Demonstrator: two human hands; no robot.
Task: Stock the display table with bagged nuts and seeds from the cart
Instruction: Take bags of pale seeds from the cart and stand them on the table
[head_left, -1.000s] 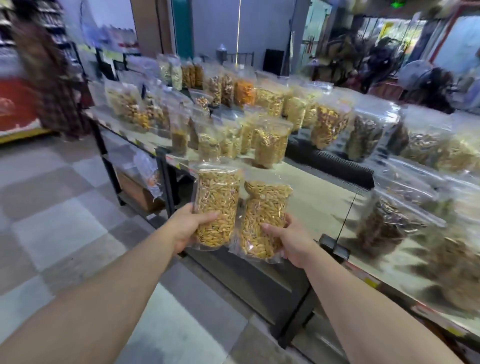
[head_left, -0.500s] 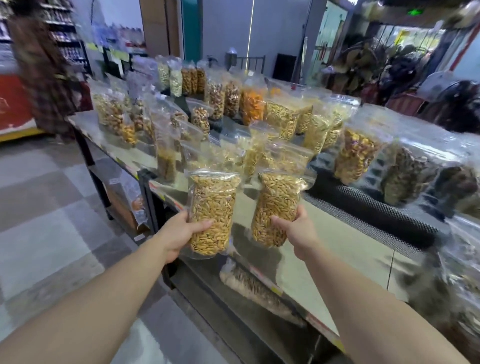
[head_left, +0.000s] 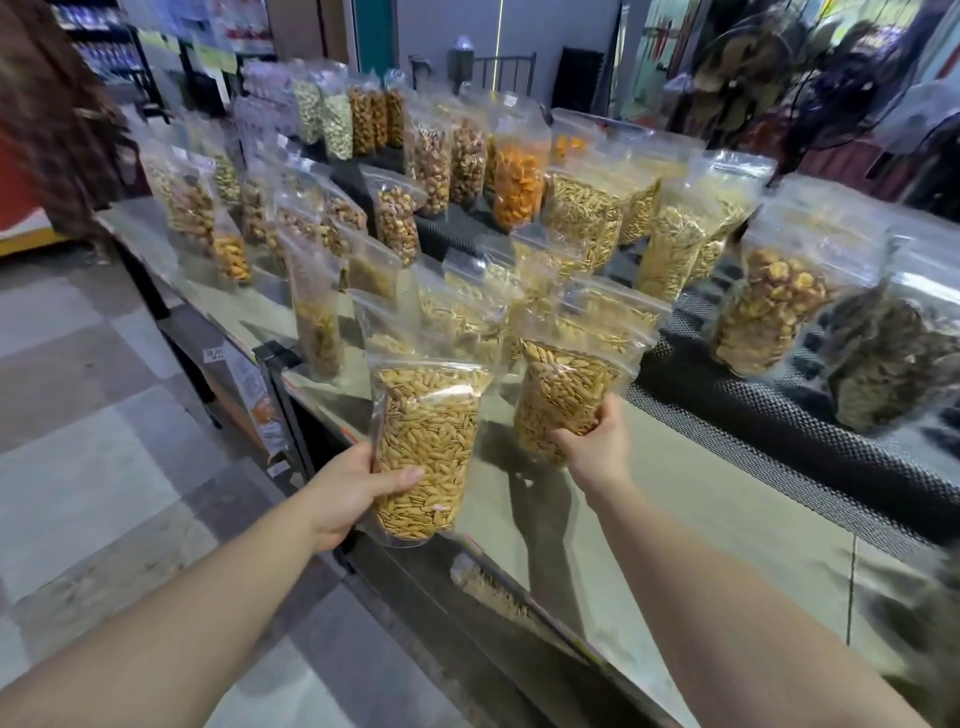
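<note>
My left hand (head_left: 349, 488) grips a clear upright bag of pale seeds (head_left: 426, 441) by its lower half, held in the air at the front edge of the display table (head_left: 727, 525). My right hand (head_left: 592, 447) holds a second bag of the same seeds (head_left: 563, 389) by its bottom, over the table's bare top and just in front of a cluster of similar standing seed bags (head_left: 467, 317). Both bags are upright. No cart is in view.
Several rows of bagged nuts and seeds stand across the table and on a raised black mesh mat (head_left: 810, 431) behind. An orange-filled bag (head_left: 519, 187) stands at the back. A lower shelf holds a bag (head_left: 488, 587). Tiled floor (head_left: 93, 447) lies to the left.
Both hands have carried their bags forward and to the left along the table. The right bag now hangs over the table top close to the standing seed bags.
</note>
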